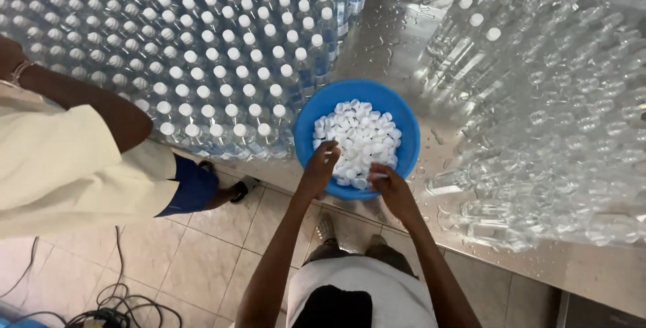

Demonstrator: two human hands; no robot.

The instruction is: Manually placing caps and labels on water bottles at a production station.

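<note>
A metal worktop [397,45] runs across the upper part of the view, its dull silver surface beaded with water drops. Below its edge lies a floor [195,261] of pale square tiles with dark joints, and black cables [114,301] coil on it at the lower left.

On the left of the worktop stand many clear plastic bottles [229,59] in tight rows, upright, each closed with a small round white cap. On the right lies a heap of uncapped clear bottles [552,113], tipped on their sides and piled over one another, glassy and wet.

Between the two groups, at the worktop's near edge, sits a round blue plastic bowl [316,109], smooth-walled, filled with loose white caps [363,133], short ribbed discs.

The left hand [321,160] reaches over the bowl's near rim with its fingers curled down into the caps; whether it grips any I cannot tell. The right hand [390,187] rests at the rim's lower right, fingers bent around a cap or two at the pile's edge.

At the left stands another person in a cream shirt [67,166] and blue shorts [195,187], one arm stretched toward the capped bottles.
</note>
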